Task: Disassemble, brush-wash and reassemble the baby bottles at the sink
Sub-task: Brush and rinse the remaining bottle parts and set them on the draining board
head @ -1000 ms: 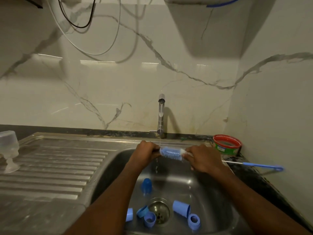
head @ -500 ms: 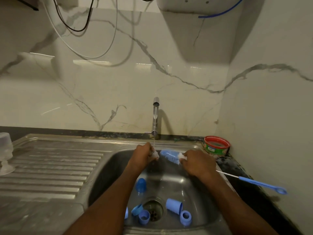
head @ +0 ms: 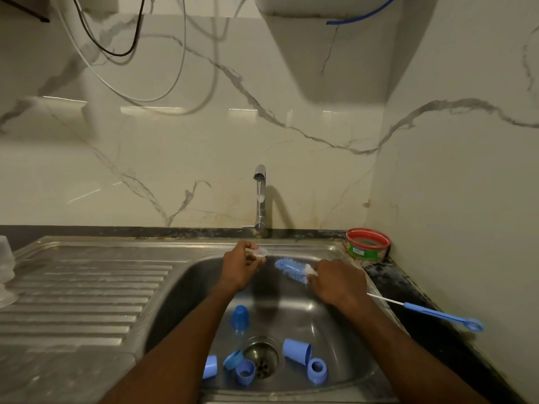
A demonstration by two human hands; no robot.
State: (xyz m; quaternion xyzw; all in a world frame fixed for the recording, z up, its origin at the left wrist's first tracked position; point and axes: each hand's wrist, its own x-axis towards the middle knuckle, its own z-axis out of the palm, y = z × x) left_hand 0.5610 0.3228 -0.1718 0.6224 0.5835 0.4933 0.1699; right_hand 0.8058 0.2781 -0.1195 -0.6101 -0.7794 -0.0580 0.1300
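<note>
Under the tap (head: 259,196), the left hand (head: 240,266) pinches a clear teat (head: 258,252), rinsing. The right hand (head: 335,282) grips the brush (head: 291,269). Next, probably another blue part.

Clear bottle (head: 5,269) cut off at left edge, blurred.

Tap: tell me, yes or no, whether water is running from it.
Yes, a thin stream falls from the tap onto the clear part held by the left hand.

No legible txt anywhere; the label on the red-rimmed tub (head: 368,245) was too small & blurry to read.
</note>
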